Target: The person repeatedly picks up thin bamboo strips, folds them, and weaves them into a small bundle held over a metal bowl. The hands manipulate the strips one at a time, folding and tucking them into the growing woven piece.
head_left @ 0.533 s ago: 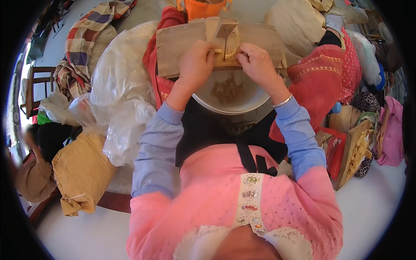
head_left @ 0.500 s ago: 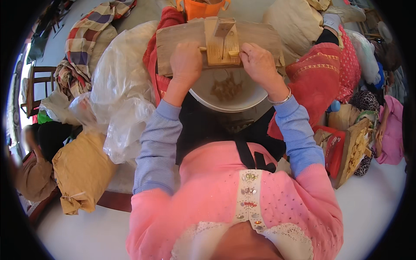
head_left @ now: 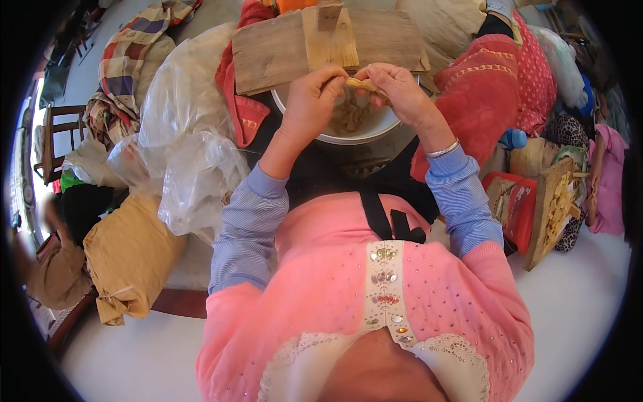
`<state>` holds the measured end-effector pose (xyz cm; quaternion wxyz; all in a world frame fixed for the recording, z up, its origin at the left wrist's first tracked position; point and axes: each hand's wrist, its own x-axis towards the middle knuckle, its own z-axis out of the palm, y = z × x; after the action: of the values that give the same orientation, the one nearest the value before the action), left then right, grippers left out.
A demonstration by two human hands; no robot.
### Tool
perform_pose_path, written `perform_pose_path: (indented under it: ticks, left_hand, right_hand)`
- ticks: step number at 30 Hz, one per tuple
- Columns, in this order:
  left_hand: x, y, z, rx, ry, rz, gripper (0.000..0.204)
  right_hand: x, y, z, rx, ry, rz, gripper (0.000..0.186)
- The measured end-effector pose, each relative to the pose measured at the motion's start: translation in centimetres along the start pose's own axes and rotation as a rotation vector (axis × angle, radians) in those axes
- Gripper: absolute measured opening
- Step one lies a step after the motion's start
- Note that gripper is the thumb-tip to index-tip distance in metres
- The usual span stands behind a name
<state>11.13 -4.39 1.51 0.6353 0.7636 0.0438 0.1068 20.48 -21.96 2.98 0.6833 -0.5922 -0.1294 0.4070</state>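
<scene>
Between my left hand [head_left: 311, 97] and my right hand [head_left: 400, 92] is a pale yellow, slender piece [head_left: 360, 84], like a dried root or stick. Both hands pinch it, one at each end, above a white basin [head_left: 358, 140]. Brownish pieces [head_left: 348, 119] lie in the basin's bottom. Just beyond my hands, a wide wooden board [head_left: 268, 57] lies across the basin. On its middle sits a lighter wooden block [head_left: 343, 41] with a short upright wooden piece [head_left: 329, 16]. The fingertips stand apart from the block.
Red cloths [head_left: 489, 87] hang at both sides of the basin. Clear plastic sheeting [head_left: 194, 134] and a tan sack [head_left: 130, 248] are at left. To the right, a tilted tray [head_left: 552, 218] of yellowish pieces stands beside a red container [head_left: 519, 214]; another person's pink sleeve [head_left: 609, 177] shows beyond.
Both hands have left the block's sides, coming nearer to me and closer together. The yellow piece now spans between them. The whole view has shifted slightly, with the board higher in the picture.
</scene>
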Motion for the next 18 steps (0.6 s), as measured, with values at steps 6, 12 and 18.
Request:
perform_pose_path:
  ticks: [6,12,18]
  left_hand:
    - [1.3,-1.5,-0.6,-0.102,0.057,-0.035,0.014]
    - [3.6,-1.7,-1.6,-0.008,0.093,-0.055,0.010]
    - [5.0,-1.7,-2.1,0.234,0.114,0.025,0.010]
  right_hand:
    - [1.1,-0.2,0.8,-0.280,0.119,-0.151,0.018]
    - [4.4,0.7,0.9,-0.624,0.298,-0.362,0.015]
    - [5.4,0.3,1.2,-0.645,0.366,-0.358,0.014]
